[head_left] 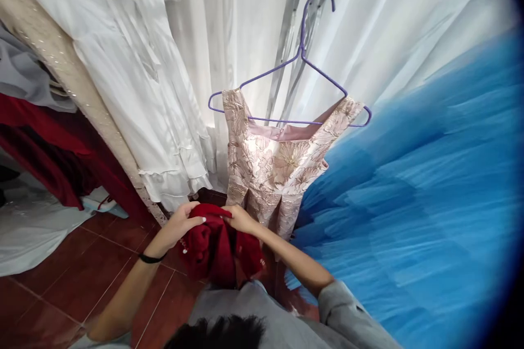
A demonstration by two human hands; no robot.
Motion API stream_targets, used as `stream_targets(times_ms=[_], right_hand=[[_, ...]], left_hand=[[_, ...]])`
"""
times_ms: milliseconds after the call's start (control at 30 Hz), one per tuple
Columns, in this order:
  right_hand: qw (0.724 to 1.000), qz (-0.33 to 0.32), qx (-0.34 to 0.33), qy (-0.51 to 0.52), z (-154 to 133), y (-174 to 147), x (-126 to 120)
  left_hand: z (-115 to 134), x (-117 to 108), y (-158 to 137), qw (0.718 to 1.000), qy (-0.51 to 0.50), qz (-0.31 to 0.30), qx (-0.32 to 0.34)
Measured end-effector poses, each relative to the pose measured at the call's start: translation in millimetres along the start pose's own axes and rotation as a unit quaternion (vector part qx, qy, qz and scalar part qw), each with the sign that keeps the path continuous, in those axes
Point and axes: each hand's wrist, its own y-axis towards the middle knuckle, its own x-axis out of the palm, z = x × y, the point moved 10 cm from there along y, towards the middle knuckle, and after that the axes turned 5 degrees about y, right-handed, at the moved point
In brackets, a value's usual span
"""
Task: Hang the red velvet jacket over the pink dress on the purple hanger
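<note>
At seven o'clock from the middle of the view, between left hand and right hand: a bunched red cloth, directly in the grip, with no gap to cross. All hours below counted from this cloth.

At ten o'clock, the left hand, thumb laid over the top, fingers curled closed around a gathered fold. At one to two o'clock, the right hand, thumb and fingertips pinched together on the upper edge, no visible gap between. Both loaded with the same cloth, nothing else seen in either. Upper edge stretched roughly from nine to three, folds hanging toward six; too crumpled for a clear long axis. Small pale ornaments toward eight o'clock, beside the left hand.

At one to two o'clock, beyond the right hand, a pink-and-gold dress on a purple hanger, long axis running up toward one. Right hand nearer to it, left hand farther off. Impossible to tell, at the skirt, whether touching or only overlapping in view.

Toward eleven, close above the left hand, the frilled hem of a white garment; beyond it, at ten, a glittery beige fabric. At twelve, white curtain as a backdrop. Toward three, blue tulle, crowding the right forearm. Close at six, a grey shirt. Widest open room toward eight, over the red tiled floor.
</note>
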Motion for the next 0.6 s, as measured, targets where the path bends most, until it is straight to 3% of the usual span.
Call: stream_targets(times_ms=[100, 167, 233, 267, 333, 400, 500, 600], right_hand=[[0.996, 0.010, -0.086, -0.031, -60.9, 41.7, -38.4], [0.987, 0.020, -0.143, -0.072, -113.8, 66.4, -69.2], [0.973, 0.031, -0.179, -0.143, -162.5, 92.1, -92.3], [0.964, 0.037, -0.188, -0.186, -182.6, 105.6, -100.8], [0.941, 0.053, -0.196, -0.271, -212.1, 132.5, -114.6], [0.912, 0.065, -0.202, -0.350, -230.3, 155.8, -126.7], [0.868, 0.087, -0.200, -0.446, -246.6, 179.2, -153.6], [0.842, 0.112, -0.180, -0.497, -262.0, 190.7, -195.1]], left_hand=[[9.2, -68.9, -28.2, 0.979, 0.078, 0.174, 0.072], [9.9, -106.5, -49.4, 0.920, 0.146, 0.338, 0.134], [-3.6, -120.1, -57.1, 0.867, 0.199, 0.433, 0.148], [-14.6, -120.8, -51.4, 0.861, 0.218, 0.440, 0.134], [-35.2, -121.4, -30.8, 0.878, 0.235, 0.407, 0.092], [-38.8, -132.9, -15.6, 0.896, 0.211, 0.385, 0.071], [-9.2, -173.5, -9.7, 0.912, 0.029, 0.402, 0.081], [45.5, -203.3, -5.8, 0.900, -0.187, 0.385, 0.086]])
